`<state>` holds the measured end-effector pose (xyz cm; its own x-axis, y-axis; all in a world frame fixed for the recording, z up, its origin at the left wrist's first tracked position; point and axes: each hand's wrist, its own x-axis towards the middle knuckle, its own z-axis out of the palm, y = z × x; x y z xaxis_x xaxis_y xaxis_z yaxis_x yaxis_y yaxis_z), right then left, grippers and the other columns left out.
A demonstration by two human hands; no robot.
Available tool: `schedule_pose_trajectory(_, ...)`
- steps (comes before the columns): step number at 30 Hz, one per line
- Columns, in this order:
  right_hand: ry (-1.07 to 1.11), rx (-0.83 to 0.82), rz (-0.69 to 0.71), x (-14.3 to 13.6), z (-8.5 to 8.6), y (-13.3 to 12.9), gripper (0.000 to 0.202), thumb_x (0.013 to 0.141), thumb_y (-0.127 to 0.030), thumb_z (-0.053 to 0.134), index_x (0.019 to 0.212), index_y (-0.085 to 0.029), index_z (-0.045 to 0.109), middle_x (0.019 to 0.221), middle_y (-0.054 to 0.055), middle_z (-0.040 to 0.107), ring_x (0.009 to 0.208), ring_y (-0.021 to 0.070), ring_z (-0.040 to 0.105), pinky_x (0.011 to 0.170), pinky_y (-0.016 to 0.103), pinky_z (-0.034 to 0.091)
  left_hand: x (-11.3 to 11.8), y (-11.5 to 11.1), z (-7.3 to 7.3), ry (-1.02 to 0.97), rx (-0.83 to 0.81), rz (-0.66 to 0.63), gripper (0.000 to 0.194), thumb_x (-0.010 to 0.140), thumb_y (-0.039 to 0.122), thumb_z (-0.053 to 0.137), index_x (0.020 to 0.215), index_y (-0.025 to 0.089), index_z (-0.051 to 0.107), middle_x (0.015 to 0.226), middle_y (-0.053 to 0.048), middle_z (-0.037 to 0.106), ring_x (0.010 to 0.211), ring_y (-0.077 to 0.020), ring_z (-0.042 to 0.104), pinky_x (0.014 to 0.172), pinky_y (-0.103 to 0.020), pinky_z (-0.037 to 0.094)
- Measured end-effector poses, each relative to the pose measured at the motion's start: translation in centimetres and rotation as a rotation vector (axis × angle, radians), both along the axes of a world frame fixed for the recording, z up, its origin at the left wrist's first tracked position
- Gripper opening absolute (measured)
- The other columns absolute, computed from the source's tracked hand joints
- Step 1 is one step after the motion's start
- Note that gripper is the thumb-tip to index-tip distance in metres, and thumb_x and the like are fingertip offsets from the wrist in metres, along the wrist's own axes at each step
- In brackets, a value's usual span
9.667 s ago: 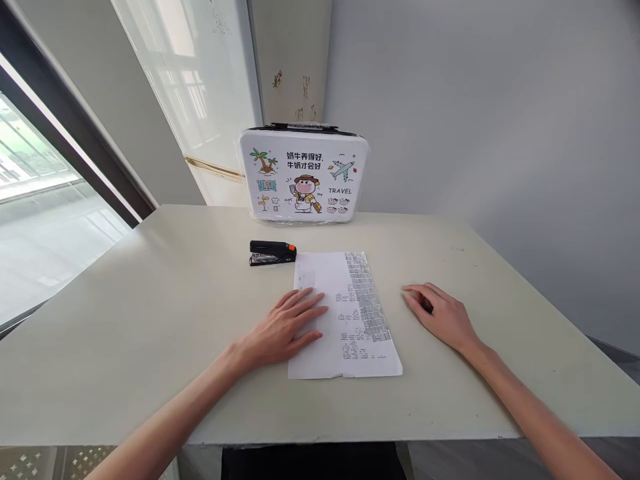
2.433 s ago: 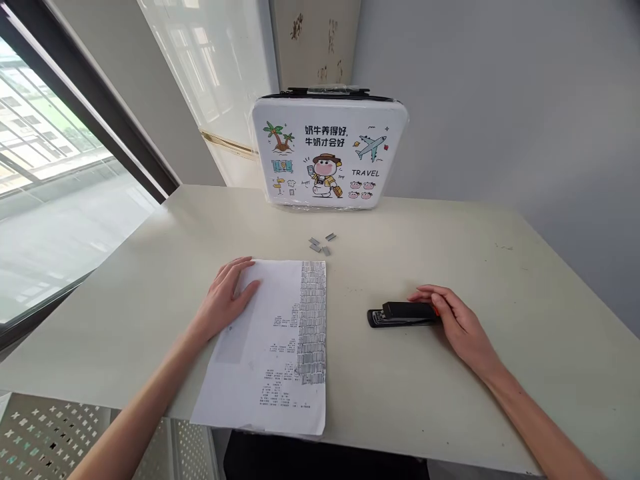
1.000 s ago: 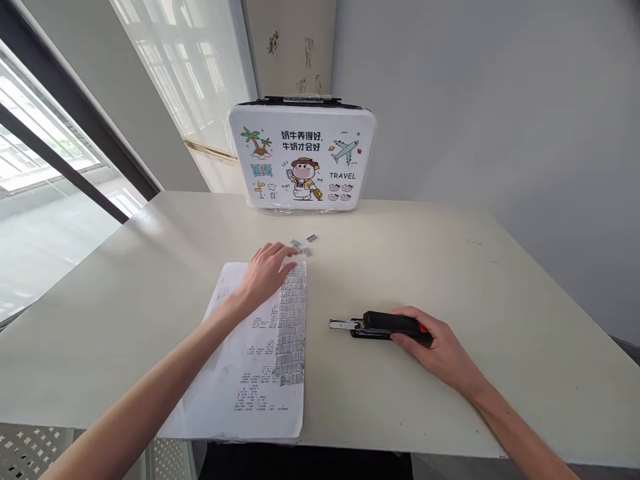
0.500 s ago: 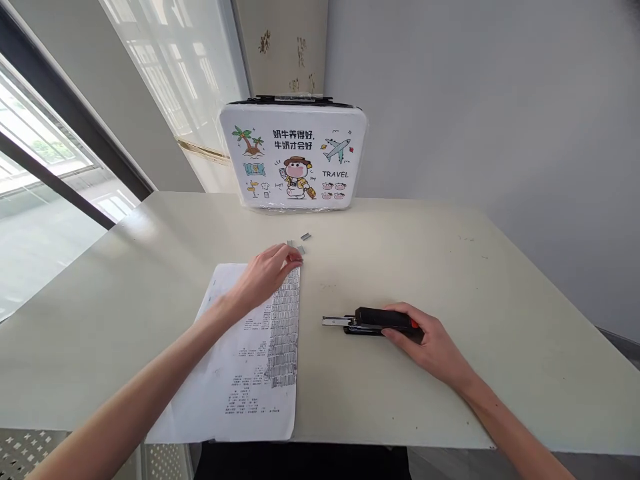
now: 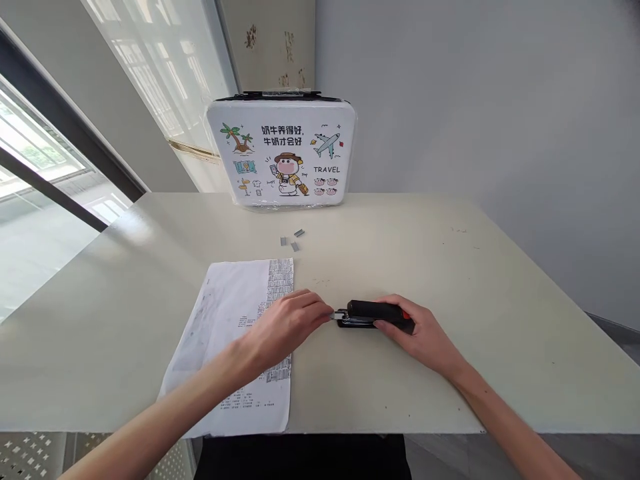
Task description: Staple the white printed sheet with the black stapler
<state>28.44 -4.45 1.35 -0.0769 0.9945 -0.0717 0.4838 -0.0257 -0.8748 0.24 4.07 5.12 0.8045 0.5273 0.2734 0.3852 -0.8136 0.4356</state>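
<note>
A black stapler (image 5: 373,312) lies on the table with its metal staple tray (image 5: 339,316) sticking out at the left end. My right hand (image 5: 413,333) is wrapped round its back end, beside a small red part. At the tray's outer end, the fingertips of my left hand (image 5: 300,320) are pinched together; they cover that end. The left wrist and forearm pass over a stapled stack of printed paper (image 5: 235,287), whose right edge is packed with rows of staples. Beyond the paper lie three small strips of staples (image 5: 295,247), apart from both hands.
A white case (image 5: 283,150) with cartoon prints and plastic wrap stands at the back of the pale table (image 5: 425,260). A grey wall (image 5: 450,100) rises behind, and a glass pane (image 5: 45,220) is at the left.
My left hand has moved from the paper's top right corner, by the staple strips, towards me and right to the stapler's tray. The right hand keeps hold of the stapler.
</note>
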Motion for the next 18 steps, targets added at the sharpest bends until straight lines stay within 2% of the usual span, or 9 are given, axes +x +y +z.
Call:
schedule_pose_trajectory(10, -0.037, 0.033, -0.002, -0.1, 0.0, -0.1, 0.036, 0.098, -0.059, 0.061, 0.119, -0.03, 0.067, 0.108, 0.003, 0.076, 0.089, 0.0208, 0.069, 0.074, 0.03, 0.059, 0.7, -0.6, -0.9, 0.031, -0.013, 0.069, 0.02, 0.107, 0.021, 0.055, 0.107, 0.016, 0.074, 0.096, -0.007, 0.073, 0.085, -0.0204, 0.071, 0.072, -0.032, 0.057)
schedule_pose_trajectory(15, 0.01, -0.013, -0.011, 0.0, 0.1, -0.2, 0.036, 0.097, -0.057, 0.063, 0.12, -0.03, 0.067, 0.109, 0.004, 0.074, 0.091, 0.022, 0.066, 0.077, 0.033, 0.058, -0.6, 0.1, -1.5, -0.017, -0.081, 0.121, 0.024, 0.104, 0.038, 0.064, 0.116, 0.02, 0.072, 0.108, -0.008, 0.075, 0.097, -0.0237, 0.072, 0.082, -0.036, 0.059)
schedule_pose_trajectory(18, 0.023, -0.024, -0.009, 0.0, 0.1, -0.1, 0.038, 0.097, -0.059, 0.063, 0.12, -0.03, 0.067, 0.109, 0.005, 0.074, 0.09, 0.0227, 0.067, 0.077, 0.034, 0.059, -2.2, 1.2, -1.6, -0.031, -0.119, 0.089, 0.028, 0.101, 0.045, 0.067, 0.116, 0.023, 0.075, 0.109, -0.008, 0.076, 0.1, -0.0244, 0.071, 0.086, -0.039, 0.059)
